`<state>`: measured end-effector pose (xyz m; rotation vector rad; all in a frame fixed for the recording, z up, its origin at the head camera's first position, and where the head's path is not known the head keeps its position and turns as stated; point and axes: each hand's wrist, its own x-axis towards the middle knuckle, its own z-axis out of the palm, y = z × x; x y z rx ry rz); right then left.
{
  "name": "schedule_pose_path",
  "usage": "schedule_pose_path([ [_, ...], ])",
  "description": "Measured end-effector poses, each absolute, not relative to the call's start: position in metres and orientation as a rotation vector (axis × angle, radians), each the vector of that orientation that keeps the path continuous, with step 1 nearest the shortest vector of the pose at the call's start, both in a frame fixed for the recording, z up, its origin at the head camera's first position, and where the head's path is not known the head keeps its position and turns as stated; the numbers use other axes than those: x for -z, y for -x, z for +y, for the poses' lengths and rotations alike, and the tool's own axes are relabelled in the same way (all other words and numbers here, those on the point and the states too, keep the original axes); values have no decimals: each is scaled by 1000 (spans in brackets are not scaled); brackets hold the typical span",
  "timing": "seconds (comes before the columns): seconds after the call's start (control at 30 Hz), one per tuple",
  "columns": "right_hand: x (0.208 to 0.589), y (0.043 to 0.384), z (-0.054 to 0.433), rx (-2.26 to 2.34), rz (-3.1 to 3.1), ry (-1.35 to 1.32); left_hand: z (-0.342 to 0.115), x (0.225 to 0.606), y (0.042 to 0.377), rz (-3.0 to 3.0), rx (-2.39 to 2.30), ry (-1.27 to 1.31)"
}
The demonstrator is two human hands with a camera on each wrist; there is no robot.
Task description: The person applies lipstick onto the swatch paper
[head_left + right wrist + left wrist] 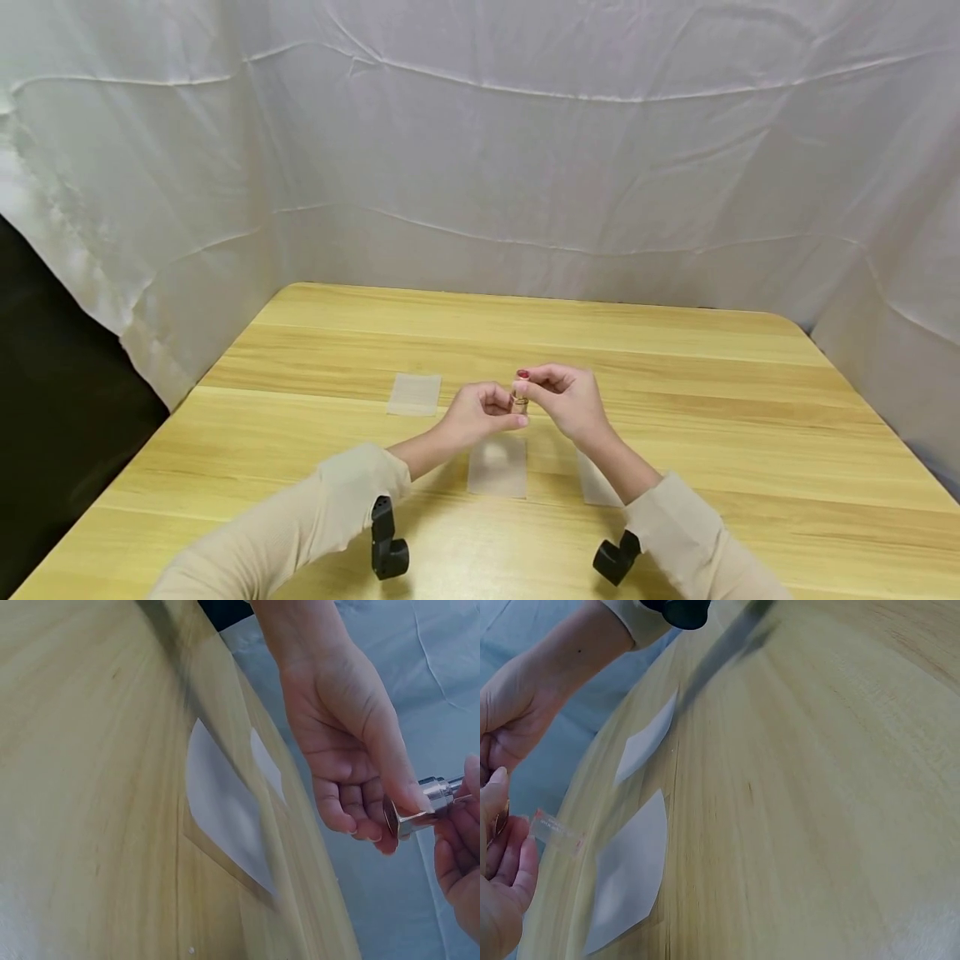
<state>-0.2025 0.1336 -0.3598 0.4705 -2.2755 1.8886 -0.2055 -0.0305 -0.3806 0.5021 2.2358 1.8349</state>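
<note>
Both hands meet on a small, shiny rose-gold lipstick tube (519,406) with a red top, held up over the table. With thumb and fingers, my left hand (477,413) pinches its lower part. My right hand (570,402) grips it higher up, near the red end. A stepped metal collar shows between the hands in the right wrist view, where the tube (420,817) has a wide, dark round base. Close to the left fingertips in the left wrist view is a see-through piece (555,831) with faint red marks. The fingers hide part of the tube.
Pale square sheets lie on the wooden table (337,342): one at the left (415,395), one below the hands (498,469), and one partly behind the right forearm (597,483). Black cameras hang under the left sleeve (352,475) and right sleeve (690,533). White cloth (525,167) encloses the back.
</note>
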Motion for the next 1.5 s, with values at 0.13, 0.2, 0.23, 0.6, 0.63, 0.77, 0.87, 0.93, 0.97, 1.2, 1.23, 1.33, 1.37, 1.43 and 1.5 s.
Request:
schedule_pose_path([
  [0.13, 360, 202, 132, -1872, -2283, -455, -29, 380, 203, 2239, -1858, -482],
  [0.2, 360, 202, 132, -1866, -2303, -445, -29, 380, 203, 2240, -1855, -482],
  [0.23, 359, 202, 133, -1866, -2315, -437, -29, 380, 203, 2233, -1853, -476],
  [0.6, 351, 202, 141, -1863, -2413, -466, -37, 378, 210, 2154, -1773, -653],
  [0.63, 351, 202, 141, -1865, -2418, -474, -38, 379, 210, 2125, -1773, -674],
  [0.77, 350, 202, 143, -1894, -2425, -517, -41, 378, 210, 2001, -1794, -717],
  [0.87, 350, 203, 143, -1905, -2429, -528, -44, 378, 210, 1952, -1800, -719],
  [0.93, 351, 204, 143, -1894, -2434, -530, -44, 377, 210, 1959, -1798, -712],
  [0.97, 351, 204, 143, -1889, -2435, -531, -44, 377, 210, 1973, -1795, -703],
  [1.2, 353, 202, 140, -1859, -2413, -548, -41, 380, 209, 2115, -1802, -616],
  [1.23, 353, 202, 139, -1855, -2409, -545, -40, 380, 209, 2137, -1806, -594],
  [1.33, 354, 202, 138, -1855, -2391, -534, -37, 381, 208, 2180, -1831, -543],
  [1.37, 354, 202, 138, -1852, -2386, -527, -36, 381, 208, 2194, -1839, -528],
  [1.43, 355, 202, 137, -1850, -2376, -509, -34, 382, 207, 2204, -1862, -502],
  [1.5, 357, 202, 136, -1855, -2364, -494, -33, 382, 205, 2206, -1881, -488],
])
